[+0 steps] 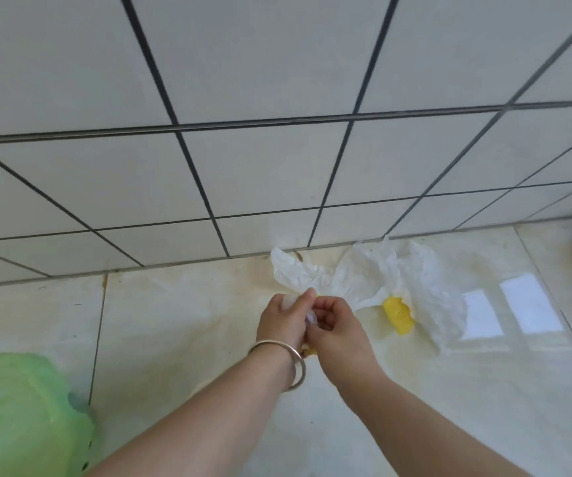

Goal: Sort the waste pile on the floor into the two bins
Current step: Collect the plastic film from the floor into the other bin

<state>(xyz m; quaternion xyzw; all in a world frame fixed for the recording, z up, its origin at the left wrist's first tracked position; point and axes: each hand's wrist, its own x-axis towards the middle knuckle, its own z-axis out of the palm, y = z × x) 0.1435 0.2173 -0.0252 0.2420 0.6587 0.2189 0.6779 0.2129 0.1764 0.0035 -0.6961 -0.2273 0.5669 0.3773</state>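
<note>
Bright, even daylight, soft picture.
On the glossy cream floor tile (484,390) I see white window glare (515,313); grey wall grout lines (243,122) bend at the edges, shadows are faint.

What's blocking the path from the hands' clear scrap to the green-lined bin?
Nothing visible. Left hand and right hand pinch a small clear plastic scrap; only bare cream floor tile lies before the green-bagged bin at lower left.

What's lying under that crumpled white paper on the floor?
A yellow object pokes out from under the crumpled white paper; its surface shows small dots. The rest is covered, so I cannot tell what it is, nor whether anything else lies beneath.
</note>
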